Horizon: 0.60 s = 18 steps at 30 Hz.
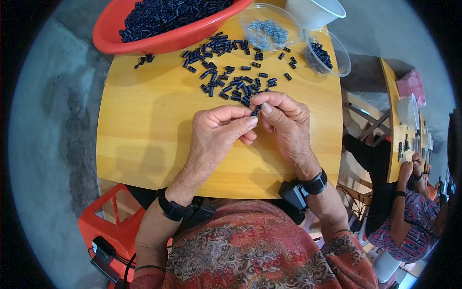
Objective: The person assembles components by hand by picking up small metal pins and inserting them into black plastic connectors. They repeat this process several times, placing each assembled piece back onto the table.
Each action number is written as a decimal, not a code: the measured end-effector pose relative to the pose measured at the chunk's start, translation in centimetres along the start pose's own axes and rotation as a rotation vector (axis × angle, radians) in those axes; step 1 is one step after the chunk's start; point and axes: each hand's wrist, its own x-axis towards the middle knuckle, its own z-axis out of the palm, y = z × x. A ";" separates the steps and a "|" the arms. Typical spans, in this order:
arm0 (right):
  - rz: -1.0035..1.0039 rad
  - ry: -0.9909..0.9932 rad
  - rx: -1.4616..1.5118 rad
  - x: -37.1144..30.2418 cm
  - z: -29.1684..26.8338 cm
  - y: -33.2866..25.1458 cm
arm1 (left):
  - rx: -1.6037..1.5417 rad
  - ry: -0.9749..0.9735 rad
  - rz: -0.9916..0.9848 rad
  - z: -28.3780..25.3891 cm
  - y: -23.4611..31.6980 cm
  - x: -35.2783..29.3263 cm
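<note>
My left hand and my right hand meet over the middle of the yellow table. Both are closed, fingertips pinching a small black plastic piece between them. Its shape is mostly covered by the fingers. Just beyond my fingertips lies a loose spread of small black cylindrical plastic pieces. A black band with a box is strapped on each of my wrists.
A red basin full of black pieces stands far left. Clear bowls hold small metallic parts and black pieces; a white tub is behind. A red stool stands left. Another person works at a table on the right.
</note>
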 end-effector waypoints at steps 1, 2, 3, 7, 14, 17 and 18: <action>-0.009 -0.005 -0.007 0.0 0.0 0.0 | 0.004 0.006 -0.006 0.0 0.0 0.0; -0.010 -0.006 -0.007 0.0 0.0 0.0 | 0.004 0.006 -0.005 0.0 0.0 0.0; -0.015 -0.012 -0.010 0.0 -0.1 0.0 | -0.019 0.003 -0.011 0.0 0.0 0.0; -0.041 -0.046 -0.020 0.1 -0.2 0.0 | -0.060 -0.008 -0.022 -0.1 -0.1 -0.1; -0.049 -0.064 -0.135 0.0 -0.4 -0.3 | -0.043 -0.026 -0.014 -0.2 -0.1 -0.1; -0.063 -0.073 -0.185 0.0 -0.3 -0.3 | -0.055 -0.022 -0.006 -0.2 -0.1 -0.1; -0.073 -0.071 -0.205 0.0 -0.2 -0.2 | -0.055 -0.018 -0.008 -0.2 -0.1 -0.1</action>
